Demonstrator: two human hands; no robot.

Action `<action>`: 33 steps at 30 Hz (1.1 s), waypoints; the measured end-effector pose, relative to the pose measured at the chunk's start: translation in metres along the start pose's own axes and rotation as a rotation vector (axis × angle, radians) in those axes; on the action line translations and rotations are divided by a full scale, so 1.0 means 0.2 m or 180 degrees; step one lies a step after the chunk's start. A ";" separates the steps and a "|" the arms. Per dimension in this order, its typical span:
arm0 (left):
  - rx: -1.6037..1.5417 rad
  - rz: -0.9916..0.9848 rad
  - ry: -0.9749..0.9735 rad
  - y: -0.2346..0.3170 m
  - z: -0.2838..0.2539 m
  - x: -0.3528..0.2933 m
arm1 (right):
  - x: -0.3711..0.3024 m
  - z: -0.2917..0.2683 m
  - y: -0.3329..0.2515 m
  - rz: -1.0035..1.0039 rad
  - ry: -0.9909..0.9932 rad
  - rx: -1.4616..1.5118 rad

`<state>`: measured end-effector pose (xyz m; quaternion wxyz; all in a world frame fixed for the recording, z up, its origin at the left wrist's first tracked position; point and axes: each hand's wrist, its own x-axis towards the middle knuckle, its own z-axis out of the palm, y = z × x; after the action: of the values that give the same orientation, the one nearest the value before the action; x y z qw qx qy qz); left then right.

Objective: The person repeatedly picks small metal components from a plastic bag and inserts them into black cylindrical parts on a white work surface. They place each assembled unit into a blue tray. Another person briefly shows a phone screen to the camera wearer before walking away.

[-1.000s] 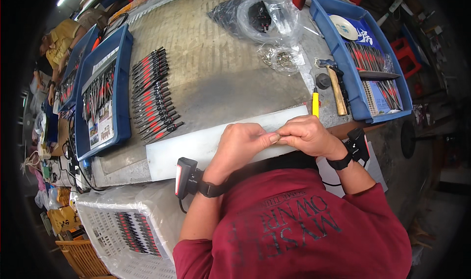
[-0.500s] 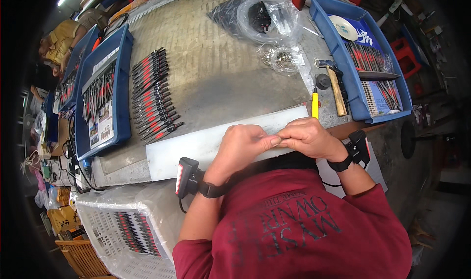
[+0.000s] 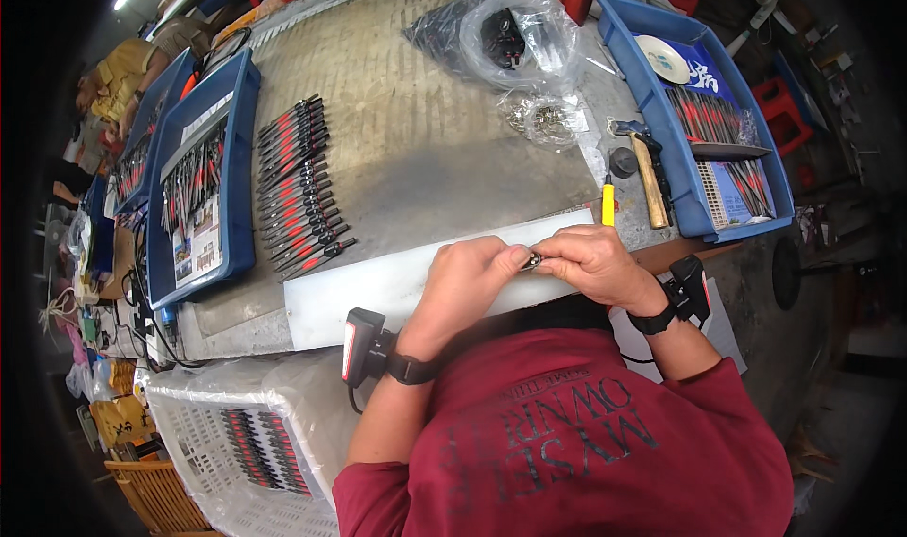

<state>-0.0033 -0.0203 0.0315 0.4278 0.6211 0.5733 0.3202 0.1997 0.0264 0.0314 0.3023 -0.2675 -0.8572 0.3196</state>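
My left hand (image 3: 470,277) and my right hand (image 3: 590,264) meet over a long white board (image 3: 359,291) at the near edge of the grey workbench. Both pinch a small dark metal part (image 3: 532,260) between their fingertips. Each wrist carries a black strapped device. A row of several black and red tools (image 3: 300,189) lies on the bench to the left. A hammer with a wooden handle (image 3: 647,173) and a yellow-handled tool (image 3: 607,204) lie just right of the hands.
Blue trays hold more black and red tools at left (image 3: 203,183) and at right (image 3: 704,121). Clear plastic bags (image 3: 515,32) with dark parts sit at the far side. A white basket (image 3: 236,443) with more tools stands at lower left.
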 end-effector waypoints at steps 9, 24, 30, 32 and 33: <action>0.0131 -0.0016 0.0036 0.01 0.00 0.01 | 0.01 -0.01 0.00 -0.0081 -0.0004 0.0003; 0.0180 0.0021 0.0177 0.00 0.02 0.01 | 0.01 0.00 0.00 -0.0064 0.0003 0.0167; 0.0098 0.0010 0.0320 -0.01 0.04 0.01 | -0.01 0.04 -0.02 0.0056 0.0329 -0.0001; 0.0134 -0.0012 0.0349 -0.01 0.05 0.01 | -0.02 0.05 -0.03 0.0108 0.0359 -0.0039; 0.0162 0.0002 0.0346 -0.01 0.05 0.01 | -0.02 0.05 -0.03 0.0152 0.0337 -0.0047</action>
<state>0.0040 -0.0206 0.0251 0.3801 0.6136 0.6035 0.3389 0.1947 0.0156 0.0292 0.3376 -0.3066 -0.8357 0.3059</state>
